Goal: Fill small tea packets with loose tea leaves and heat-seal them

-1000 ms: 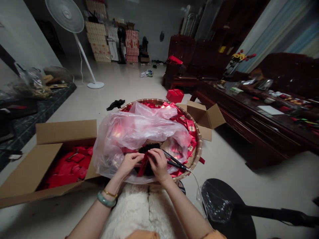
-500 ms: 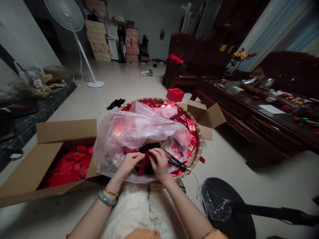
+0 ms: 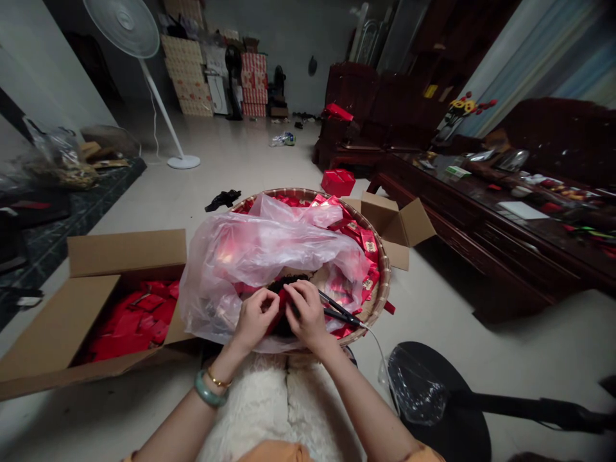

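Working a red packet (image 3: 280, 308) seems the step in hand: the right hand (image 3: 307, 314) pinches it; whether the left hand (image 3: 257, 319) grips it, I cannot tell. It sits at the plastic bag's (image 3: 260, 247) opening; next calls for steady fingertips.

Home liv. rm: curtain (image 3: 553, 61), flowers (image 3: 462, 106), fan (image 3: 126, 24)

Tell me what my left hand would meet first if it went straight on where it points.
Most likely the red packet between the left hand and right hand; depth and contact there are hard to judge.
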Available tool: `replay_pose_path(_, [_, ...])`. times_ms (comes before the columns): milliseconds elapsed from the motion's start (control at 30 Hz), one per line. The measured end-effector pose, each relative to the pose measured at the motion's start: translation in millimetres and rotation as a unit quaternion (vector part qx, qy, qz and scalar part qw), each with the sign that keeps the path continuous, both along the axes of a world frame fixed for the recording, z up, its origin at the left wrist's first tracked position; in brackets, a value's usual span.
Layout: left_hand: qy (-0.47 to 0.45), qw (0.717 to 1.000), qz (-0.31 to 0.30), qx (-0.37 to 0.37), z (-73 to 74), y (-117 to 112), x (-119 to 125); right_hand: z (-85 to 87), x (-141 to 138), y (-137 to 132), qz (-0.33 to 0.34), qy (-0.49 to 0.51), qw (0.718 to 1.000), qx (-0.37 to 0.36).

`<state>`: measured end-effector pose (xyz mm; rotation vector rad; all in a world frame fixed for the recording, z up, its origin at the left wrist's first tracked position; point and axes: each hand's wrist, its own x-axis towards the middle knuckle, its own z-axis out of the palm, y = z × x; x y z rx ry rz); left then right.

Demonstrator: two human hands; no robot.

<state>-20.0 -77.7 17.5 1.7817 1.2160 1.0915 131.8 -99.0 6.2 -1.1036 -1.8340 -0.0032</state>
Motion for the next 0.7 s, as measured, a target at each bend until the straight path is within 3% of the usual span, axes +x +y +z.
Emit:
replay_pose_path(133, [0.006, 0.998, 0.039, 0.059, 0.6, -3, 3, 1.8, -2, -3, -0.012, -0.005, 1.000, 0.023])
replay_pose_path(333, [-0.019, 0.997, 0.062, 0.049, -1.8, -2, 3, 7.6, -3, -6, -0.031, -0.006, 0.998, 0.058])
replay_pose_path(500, [-0.015, 0.996, 0.060, 0.069, -0.8, -3, 4, 18.5, -1, -2, 0.012, -0.054, 0.995, 0.077])
replay_pose_path(600, [-0.020, 0.996, 0.043, 0.071, -1.0, -2, 3, 21.7, 0, -2, 0.037, -0.072, 0.995, 0.053])
replay_pose_path(700, [-0.014, 0.996, 0.029, 0.086, -2.0, 1, -1, 24.1, 2, -5, 0.027, -0.074, 0.997, -0.016])
